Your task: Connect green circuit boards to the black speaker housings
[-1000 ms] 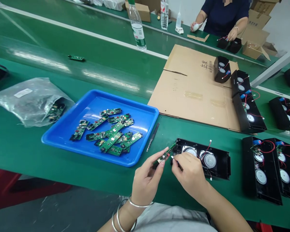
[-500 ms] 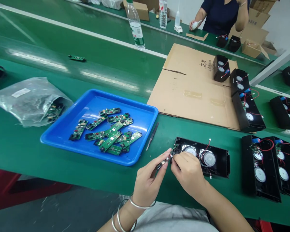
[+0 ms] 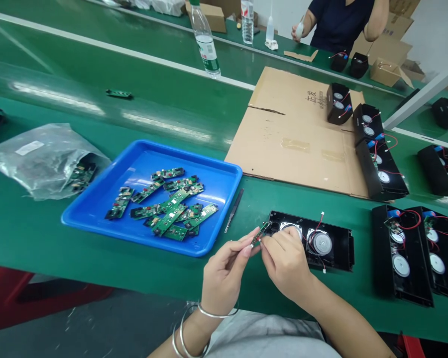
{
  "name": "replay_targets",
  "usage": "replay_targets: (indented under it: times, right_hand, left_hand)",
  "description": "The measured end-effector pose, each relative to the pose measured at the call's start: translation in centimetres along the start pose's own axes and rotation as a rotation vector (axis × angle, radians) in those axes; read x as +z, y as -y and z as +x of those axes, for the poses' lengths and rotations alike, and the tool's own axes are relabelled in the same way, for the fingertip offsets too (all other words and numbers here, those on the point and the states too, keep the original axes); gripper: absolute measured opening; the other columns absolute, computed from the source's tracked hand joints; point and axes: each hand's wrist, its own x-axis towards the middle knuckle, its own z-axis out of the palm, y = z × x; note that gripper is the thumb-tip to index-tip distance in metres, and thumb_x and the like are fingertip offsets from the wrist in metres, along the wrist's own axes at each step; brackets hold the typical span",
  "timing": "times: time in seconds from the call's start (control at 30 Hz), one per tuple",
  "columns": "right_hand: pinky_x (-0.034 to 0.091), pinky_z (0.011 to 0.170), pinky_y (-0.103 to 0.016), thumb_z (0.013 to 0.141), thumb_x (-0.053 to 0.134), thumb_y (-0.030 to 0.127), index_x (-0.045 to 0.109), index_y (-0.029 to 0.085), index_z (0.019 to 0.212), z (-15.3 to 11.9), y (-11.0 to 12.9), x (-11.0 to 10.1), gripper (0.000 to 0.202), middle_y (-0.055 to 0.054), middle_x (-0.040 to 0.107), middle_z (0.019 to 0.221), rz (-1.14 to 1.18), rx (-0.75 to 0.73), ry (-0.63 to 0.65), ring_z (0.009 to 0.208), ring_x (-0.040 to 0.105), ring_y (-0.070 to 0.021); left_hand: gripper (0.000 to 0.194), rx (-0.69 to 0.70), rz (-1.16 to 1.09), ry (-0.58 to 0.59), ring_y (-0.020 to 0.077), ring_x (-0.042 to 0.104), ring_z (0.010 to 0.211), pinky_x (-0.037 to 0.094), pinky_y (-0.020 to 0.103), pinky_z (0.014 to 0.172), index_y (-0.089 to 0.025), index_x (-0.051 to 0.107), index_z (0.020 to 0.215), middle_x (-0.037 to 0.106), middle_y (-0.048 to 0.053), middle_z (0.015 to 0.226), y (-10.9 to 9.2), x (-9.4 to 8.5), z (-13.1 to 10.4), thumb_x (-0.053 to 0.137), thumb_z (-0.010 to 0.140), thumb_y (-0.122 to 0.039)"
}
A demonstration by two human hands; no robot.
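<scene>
A small green circuit board (image 3: 260, 232) is pinched between the fingers of my left hand (image 3: 227, 271). My right hand (image 3: 289, 263) is closed at the board's right side, its fingertips on something too small to make out, by a bit of red. Behind my right hand lies an open black speaker housing (image 3: 338, 248) with two round silver speakers (image 3: 322, 243) and thin wires ending in white plugs. To the left, a blue tray (image 3: 97, 226) holds several green circuit boards (image 3: 173, 219). Black tweezers (image 3: 234, 210) lie between tray and housing.
A plastic bag (image 3: 41, 164) of boards lies left of the tray. Several wired black housings (image 3: 414, 268) stand at the right, some on flat cardboard (image 3: 280, 134). A water bottle (image 3: 208, 52) stands behind. Across the bench, a person (image 3: 343, 25) holds a small white object.
The board in my left hand has turned and shows more of its green face. My right fingers have shifted slightly along it. The view has moved a little.
</scene>
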Motion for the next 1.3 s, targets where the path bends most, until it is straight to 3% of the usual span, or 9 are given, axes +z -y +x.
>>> replay_targets:
  times: [0.13, 0.23, 0.4, 0.57, 0.7, 0.87, 0.97, 1.13, 1.3]
  right_hand:
    - [0.028, 0.057, -0.029, 0.092, 0.033, 0.009, 0.051, 0.016, 0.058, -0.1, -0.3, 0.1, 0.038, 0.000, 0.044, 0.053, -0.041, -0.046, 0.002, 0.054, 0.034, -0.0137]
    - [0.030, 0.057, -0.029, 0.091, 0.035, 0.010, 0.053, 0.015, 0.060, -0.2, -0.3, -0.4, 0.036, -0.001, 0.047, 0.055, -0.024, -0.079, 0.089, 0.057, 0.036, -0.0144]
    - [0.040, 0.077, -0.031, 0.091, 0.043, 0.013, 0.061, 0.013, 0.095, -1.8, -2.3, -4.1, 0.019, -0.006, 0.062, 0.093, 0.145, 0.017, 0.221, 0.086, 0.048, -0.0174]
    - [0.042, 0.067, -0.025, 0.081, 0.035, -0.007, 0.065, 0.020, 0.095, -5.5, -6.8, -8.6, 0.043, -0.004, 0.058, 0.091, 0.067, 0.231, 0.442, 0.080, 0.051, -0.0144]
    - [0.036, 0.054, -0.020, 0.079, 0.046, -0.004, 0.068, 0.026, 0.092, -6.8, -8.6, -9.2, 0.040, 0.000, 0.052, 0.083, 0.018, 0.203, 0.639, 0.067, 0.050, -0.0102]
    - [0.037, 0.052, -0.021, 0.078, 0.061, 0.006, 0.069, 0.023, 0.079, -6.2, -9.2, -7.9, 0.019, -0.001, 0.055, 0.082, 0.050, 0.134, 0.620, 0.066, 0.052, -0.0118]
    - [0.045, 0.067, -0.024, 0.080, 0.060, 0.008, 0.069, 0.021, 0.080, -5.5, -9.1, -7.3, 0.016, -0.003, 0.063, 0.094, 0.250, 0.126, 0.547, 0.082, 0.059, -0.0144]
    - [0.049, 0.062, -0.020, 0.080, 0.062, 0.008, 0.069, 0.019, 0.079, -4.3, -7.8, -6.0, 0.013, 0.003, 0.068, 0.069, 0.608, 0.407, 0.358, 0.063, 0.062, -0.0104]
    - [0.050, 0.073, -0.028, 0.088, 0.047, 0.007, 0.068, 0.019, 0.087, -4.6, -7.6, -6.3, 0.024, -0.003, 0.067, 0.086, 0.428, 0.378, 0.261, 0.080, 0.062, -0.0145]
  left_hand:
    - [0.020, -0.093, 0.001, 0.093, 0.0290, 0.062, 0.104, 0.059, 0.037, 0.078, -0.015, 0.065, 0.080, 0.066, 0.015, 0.114, -0.4, -0.9, 0.8, 0.068, 0.075, -0.034]
    - [0.033, -0.269, 0.038, 0.246, 0.0235, 0.069, 0.086, 0.059, 0.029, 0.069, -0.018, 0.063, 0.097, 0.071, 0.012, 0.100, -0.9, -2.0, 1.7, 0.074, 0.069, -0.034]
    - [0.043, -0.501, -0.009, 0.415, 0.0224, 0.071, 0.078, 0.058, 0.026, 0.065, -0.023, 0.066, 0.103, 0.073, 0.008, 0.086, -1.2, -2.6, 1.7, 0.078, 0.064, -0.033]
    - [0.029, -0.507, 0.073, 0.450, 0.0263, 0.069, 0.088, 0.057, 0.027, 0.071, -0.022, 0.071, 0.092, 0.074, 0.011, 0.090, -1.4, -2.1, 0.8, 0.076, 0.065, -0.032]
    - [0.020, -0.431, 0.210, 0.568, 0.0243, 0.070, 0.082, 0.058, 0.030, 0.071, -0.022, 0.070, 0.087, 0.074, 0.010, 0.091, -1.6, -0.1, 1.2, 0.072, 0.067, -0.023]
    - [0.018, -0.346, 0.258, 0.519, 0.0209, 0.071, 0.070, 0.059, 0.026, 0.061, -0.021, 0.067, 0.087, 0.074, 0.007, 0.091, -1.2, 3.1, 1.2, 0.066, 0.069, -0.022]
    - [0.021, -0.248, 0.364, 0.448, 0.0207, 0.071, 0.070, 0.059, 0.026, 0.062, -0.022, 0.064, 0.091, 0.074, 0.003, 0.083, -0.7, 4.0, 1.0, 0.064, 0.070, -0.024]
    - [0.024, -0.161, 0.526, 0.394, 0.0207, 0.072, 0.062, 0.058, 0.025, 0.055, -0.022, 0.061, 0.099, 0.073, -0.001, 0.070, -0.2, 4.3, 1.1, 0.057, 0.076, -0.026]
    - [0.026, -0.128, 0.557, 0.340, 0.0232, 0.072, 0.067, 0.059, 0.027, 0.057, -0.022, 0.059, 0.101, 0.075, 0.000, 0.074, -0.3, 4.2, 1.3, 0.057, 0.076, -0.026]
